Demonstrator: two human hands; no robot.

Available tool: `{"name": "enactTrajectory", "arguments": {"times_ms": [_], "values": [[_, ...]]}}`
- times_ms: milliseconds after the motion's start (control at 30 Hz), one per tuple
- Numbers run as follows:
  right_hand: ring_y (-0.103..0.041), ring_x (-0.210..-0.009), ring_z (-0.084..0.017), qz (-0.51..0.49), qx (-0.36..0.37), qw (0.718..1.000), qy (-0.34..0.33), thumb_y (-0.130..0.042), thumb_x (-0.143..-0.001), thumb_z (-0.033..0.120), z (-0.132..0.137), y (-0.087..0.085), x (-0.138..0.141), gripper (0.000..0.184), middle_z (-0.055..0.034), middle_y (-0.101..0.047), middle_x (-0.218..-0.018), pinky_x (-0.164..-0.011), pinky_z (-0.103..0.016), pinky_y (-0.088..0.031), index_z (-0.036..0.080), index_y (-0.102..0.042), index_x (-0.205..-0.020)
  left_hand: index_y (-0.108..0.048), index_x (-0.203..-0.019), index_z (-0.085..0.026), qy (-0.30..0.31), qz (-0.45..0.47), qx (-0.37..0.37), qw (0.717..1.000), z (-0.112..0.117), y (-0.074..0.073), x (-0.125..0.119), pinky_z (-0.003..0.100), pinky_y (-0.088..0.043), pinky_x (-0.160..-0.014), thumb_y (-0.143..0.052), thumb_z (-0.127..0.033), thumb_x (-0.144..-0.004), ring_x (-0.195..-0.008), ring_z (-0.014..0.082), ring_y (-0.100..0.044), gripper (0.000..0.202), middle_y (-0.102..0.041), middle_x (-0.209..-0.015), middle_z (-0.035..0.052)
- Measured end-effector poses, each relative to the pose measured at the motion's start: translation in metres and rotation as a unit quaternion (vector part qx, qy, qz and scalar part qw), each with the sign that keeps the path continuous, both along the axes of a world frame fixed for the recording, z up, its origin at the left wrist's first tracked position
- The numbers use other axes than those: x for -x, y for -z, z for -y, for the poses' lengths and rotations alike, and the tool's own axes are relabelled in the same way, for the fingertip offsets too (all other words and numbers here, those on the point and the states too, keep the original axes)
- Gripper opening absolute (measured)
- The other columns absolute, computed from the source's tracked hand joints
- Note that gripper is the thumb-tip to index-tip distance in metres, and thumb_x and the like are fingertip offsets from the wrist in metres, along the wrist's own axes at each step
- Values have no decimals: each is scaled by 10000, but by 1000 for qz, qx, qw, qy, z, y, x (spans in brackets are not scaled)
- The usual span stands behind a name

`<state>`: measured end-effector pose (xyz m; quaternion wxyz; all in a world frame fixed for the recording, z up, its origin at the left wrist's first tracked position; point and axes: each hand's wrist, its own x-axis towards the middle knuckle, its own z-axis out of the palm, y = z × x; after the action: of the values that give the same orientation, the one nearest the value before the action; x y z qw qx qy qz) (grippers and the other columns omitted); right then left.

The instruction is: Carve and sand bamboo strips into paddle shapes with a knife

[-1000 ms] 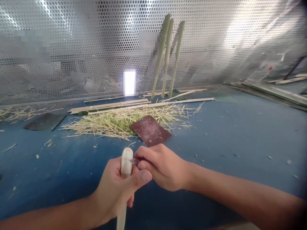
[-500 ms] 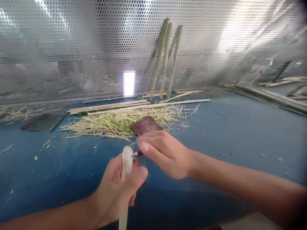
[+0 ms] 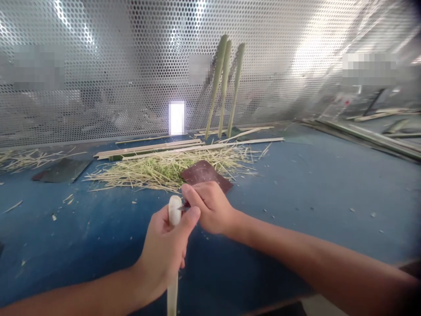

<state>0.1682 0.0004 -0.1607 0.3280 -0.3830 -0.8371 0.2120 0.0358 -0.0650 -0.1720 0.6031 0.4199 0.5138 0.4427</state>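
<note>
A pale, peeled stick with a rounded, thicker top, perhaps bamboo (image 3: 174, 210), stands nearly upright in the fist of my left hand (image 3: 166, 245). Its lower end shows below the fist. My right hand (image 3: 212, 208) is closed around the dark red handle of a small knife (image 3: 183, 207). The knife's short blade touches the side of the stick near its top, and most of the handle is hidden in my fingers. My left thumb lies close by the blade. Just beyond my right hand, a dark red sheet of sandpaper or similar (image 3: 204, 172) rests on shavings.
A heap of thin shavings (image 3: 144, 173) lies ahead, with long split strips (image 3: 158, 149) behind it. Three green spatula-shaped sticks (image 3: 217, 83) lean on the perforated metal screen (image 3: 131, 101). A dark sheet (image 3: 62, 170) is at left; long strips (image 3: 368, 136) lie at right on the blue table (image 3: 296, 184).
My right hand has moved left and slightly down, closer to my left hand. The left thumb has come up beside the blade. The view has shifted slightly.
</note>
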Motion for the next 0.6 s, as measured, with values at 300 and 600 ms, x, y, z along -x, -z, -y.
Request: {"name": "enactTrajectory", "arguments": {"times_ms": [300, 600], "values": [[-351, -477, -103, -42, -108, 993, -28, -214, -1040, 400, -2, 2, -5, 515, 16, -412, -512, -526, -280, -285, 218, -341, -576, -429, -600, -199, 8, 24, 0, 1000, 3, 2, -2, 148, -278, -302, -682, -719, -698, -297, 46, -360, 586, -389, -358, -90], [-420, -539, -119, 62, -77, 979, -179, -286, -1036, 394, -9, -5, -26, 325, 11, -500, -652, -533, -254, -300, 213, -425, -804, -518, -735, -195, 11, 3, 24, 1000, 3, 1, 4, 140, -305, -316, -657, -805, -627, -336, 42, -358, 635, -390, -414, -101]]}}
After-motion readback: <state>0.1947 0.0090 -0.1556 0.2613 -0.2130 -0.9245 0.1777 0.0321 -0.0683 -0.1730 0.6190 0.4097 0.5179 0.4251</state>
